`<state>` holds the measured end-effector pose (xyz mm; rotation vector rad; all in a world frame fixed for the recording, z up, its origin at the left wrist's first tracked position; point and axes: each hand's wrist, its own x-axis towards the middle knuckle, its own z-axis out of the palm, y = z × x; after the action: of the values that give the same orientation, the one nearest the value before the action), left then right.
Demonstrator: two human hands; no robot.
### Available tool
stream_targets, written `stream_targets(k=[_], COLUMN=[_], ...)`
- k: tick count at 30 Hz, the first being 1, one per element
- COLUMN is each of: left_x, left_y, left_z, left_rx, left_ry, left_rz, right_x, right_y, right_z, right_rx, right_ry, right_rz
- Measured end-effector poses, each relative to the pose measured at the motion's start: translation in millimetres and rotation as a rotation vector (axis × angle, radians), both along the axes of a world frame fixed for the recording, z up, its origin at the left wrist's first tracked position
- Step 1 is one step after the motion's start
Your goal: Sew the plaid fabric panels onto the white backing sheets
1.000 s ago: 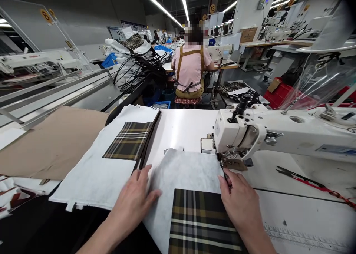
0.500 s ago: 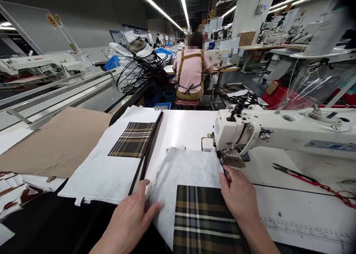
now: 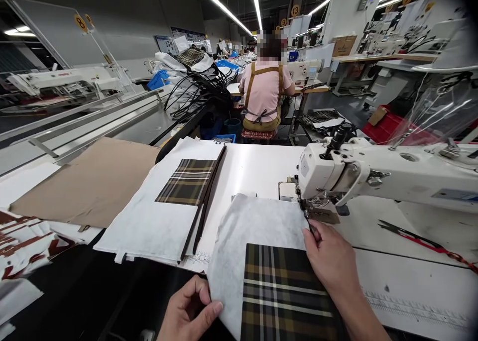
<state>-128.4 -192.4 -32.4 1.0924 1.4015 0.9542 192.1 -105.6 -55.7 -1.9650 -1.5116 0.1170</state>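
- White interlining sheet (image 3: 254, 229) with a plaid panel (image 3: 287, 296) lying on it: directly ahead of the right hand, spread flat on the sewing table, its far corner reaching toward the presser foot (image 3: 312, 202).
- Right hand (image 3: 330, 266): fingers together and bent, tips pressed at the sheet's right edge, beside a narrow dark strip (image 3: 309, 225) running up to the foot. This looks like placement to guide that edge in. Whether the strip is pinched is hidden.
- Left hand (image 3: 188, 311): half-open, off the table's edge, fingertips touching the sheet's near left edge. No firm grip shows; the edge lifts slightly.
- Lockstitch sewing machine head (image 3: 377, 174): just past the right hand.
- Left of the hands: a second interlining sheet (image 3: 138, 226) with a plaid patch (image 3: 185, 181), and loose dark strips (image 3: 203, 216) along it, seemingly kept within reach.
- Further left: kraft paper sheet (image 3: 85, 181).
- Right of the right hand: thread snips (image 3: 396, 230) on a red cord.
- Far ahead: a co-worker (image 3: 263, 92) seated at another machine.
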Motion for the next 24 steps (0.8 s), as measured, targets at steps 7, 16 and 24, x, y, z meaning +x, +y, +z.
stream_targets(k=[7, 16, 24], left_x=[5, -8, -9], left_y=[25, 65, 83], left_z=[36.6, 26.9, 19.7], left_rx=[0.058, 0.084, 0.037], left_ry=[0.114, 0.278, 0.335], left_rz=[0.003, -0.080, -0.042], right_x=[0, -4, -4], right_y=[-1, -3, -5], right_z=[2.5, 6.4, 4.2], right_rx=[-0.007, 0.012, 0.041], right_ry=[-0.005, -0.019, -0.072], right_rz=[0.014, 0.006, 0.018])
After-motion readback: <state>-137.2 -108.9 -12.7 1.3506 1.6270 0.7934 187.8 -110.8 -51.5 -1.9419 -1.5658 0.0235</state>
